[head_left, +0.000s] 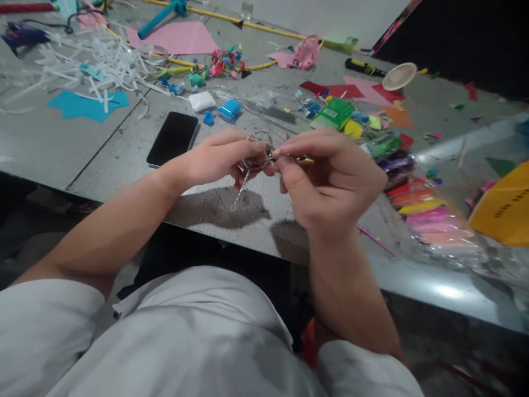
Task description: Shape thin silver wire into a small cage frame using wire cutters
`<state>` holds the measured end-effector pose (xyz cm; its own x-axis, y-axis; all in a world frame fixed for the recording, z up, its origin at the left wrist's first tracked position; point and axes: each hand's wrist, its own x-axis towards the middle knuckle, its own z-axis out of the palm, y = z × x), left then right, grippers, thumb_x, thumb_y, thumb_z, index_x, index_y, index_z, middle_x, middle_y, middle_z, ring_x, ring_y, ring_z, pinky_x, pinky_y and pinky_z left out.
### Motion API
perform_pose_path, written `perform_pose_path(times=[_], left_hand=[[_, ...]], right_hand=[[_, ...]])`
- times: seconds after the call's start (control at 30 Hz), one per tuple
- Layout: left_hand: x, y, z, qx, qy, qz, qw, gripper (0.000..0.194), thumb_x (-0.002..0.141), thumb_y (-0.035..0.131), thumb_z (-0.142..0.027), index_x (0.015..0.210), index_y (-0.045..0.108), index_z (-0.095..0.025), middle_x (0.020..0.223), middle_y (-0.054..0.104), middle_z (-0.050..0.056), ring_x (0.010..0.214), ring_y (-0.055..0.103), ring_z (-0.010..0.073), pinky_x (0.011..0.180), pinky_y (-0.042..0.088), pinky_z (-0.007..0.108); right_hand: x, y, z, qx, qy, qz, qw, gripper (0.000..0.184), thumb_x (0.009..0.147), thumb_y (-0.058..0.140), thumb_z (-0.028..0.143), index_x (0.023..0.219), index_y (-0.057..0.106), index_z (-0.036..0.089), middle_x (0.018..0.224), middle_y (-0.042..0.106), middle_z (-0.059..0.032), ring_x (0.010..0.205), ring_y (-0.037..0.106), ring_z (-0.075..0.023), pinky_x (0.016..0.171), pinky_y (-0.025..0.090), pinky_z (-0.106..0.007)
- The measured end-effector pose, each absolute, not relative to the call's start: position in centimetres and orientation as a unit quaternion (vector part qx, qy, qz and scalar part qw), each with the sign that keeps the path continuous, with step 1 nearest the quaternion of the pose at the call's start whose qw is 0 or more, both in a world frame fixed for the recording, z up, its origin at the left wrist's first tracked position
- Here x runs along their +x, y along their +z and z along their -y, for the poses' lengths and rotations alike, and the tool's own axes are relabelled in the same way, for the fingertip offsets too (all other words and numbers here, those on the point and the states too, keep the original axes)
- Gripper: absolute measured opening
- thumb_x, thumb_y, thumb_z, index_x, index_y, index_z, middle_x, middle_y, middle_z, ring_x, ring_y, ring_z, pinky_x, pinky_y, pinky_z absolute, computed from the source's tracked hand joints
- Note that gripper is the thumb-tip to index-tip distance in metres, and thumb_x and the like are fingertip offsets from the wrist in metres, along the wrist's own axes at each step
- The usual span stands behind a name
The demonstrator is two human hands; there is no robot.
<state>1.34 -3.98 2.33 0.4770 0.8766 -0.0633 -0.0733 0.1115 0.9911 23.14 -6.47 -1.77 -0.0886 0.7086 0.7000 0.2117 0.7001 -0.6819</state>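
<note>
Between my hands, above the table's near edge, is a small twisted wire frame (245,183) with silvery loops and a straight twisted stem that ends in a tiny hook. My left hand (225,154) is closed on its looped part, thumb on top and fingers beneath. From the other side, my right hand (326,176) pinches a bit of the same wire between thumb and forefinger. The fingertips of both hands nearly meet and partly hide the loops. A black phone (173,139) lies flat on the table beside my left wrist.
White paper strips (103,55) are heaped at the far left. A white clay packet (202,101), a blue packet (229,110) and a green packet (333,114) lie beyond my hands. Colored clay sticks (433,212) and a yellow bag (504,207) lie at right.
</note>
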Motion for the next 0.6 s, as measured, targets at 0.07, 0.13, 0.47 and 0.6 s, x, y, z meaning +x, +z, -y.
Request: perform_pose_path(times=[0.07, 0.13, 0.47, 0.6], left_hand=[[1.4, 2.3, 4.0, 0.555, 0.353, -0.370, 0.657, 0.060, 0.131, 0.072, -0.029, 0.073, 0.075, -0.016, 0.074, 0.067, 0.006, 0.066, 0.070, 0.0155, 0.061, 0.059, 0.025], [1.4, 2.3, 4.1, 0.554, 0.351, -0.369, 0.659, 0.061, 0.132, 0.072, -0.030, 0.072, 0.074, -0.016, 0.074, 0.066, 0.007, 0.065, 0.070, 0.0151, 0.061, 0.058, 0.025], [1.2, 2.3, 4.0, 0.592, 0.342, -0.352, 0.640, 0.060, 0.131, 0.071, -0.033, 0.074, 0.076, -0.017, 0.072, 0.067, 0.007, 0.062, 0.068, 0.0159, 0.059, 0.059, 0.028], [1.2, 2.4, 3.9, 0.591, 0.337, -0.364, 0.636, 0.061, 0.132, 0.072, -0.031, 0.073, 0.076, -0.015, 0.073, 0.065, 0.006, 0.064, 0.071, 0.0156, 0.061, 0.060, 0.026]], right_hand=[[22.9, -1.5, 6.4, -0.298, 0.155, 0.702, 0.628, 0.035, 0.115, 0.084, 0.074, 0.119, 0.094, 0.041, 0.113, 0.088, -0.0058, 0.090, 0.084, -0.0260, 0.066, 0.074, -0.041], [22.6, -1.1, 6.3, -0.257, 0.132, 0.708, 0.644, 0.026, 0.116, 0.086, 0.065, 0.118, 0.096, 0.040, 0.107, 0.087, -0.0049, 0.085, 0.082, -0.0237, 0.062, 0.069, -0.037], [22.4, -1.0, 6.4, -0.235, 0.147, 0.714, 0.643, 0.023, 0.119, 0.088, 0.064, 0.124, 0.096, 0.044, 0.109, 0.088, -0.0026, 0.092, 0.086, -0.0236, 0.074, 0.071, -0.041], [22.8, -1.5, 6.5, -0.280, 0.145, 0.718, 0.621, 0.030, 0.120, 0.083, 0.070, 0.122, 0.094, 0.042, 0.111, 0.087, -0.0037, 0.100, 0.089, -0.0282, 0.082, 0.077, -0.048]])
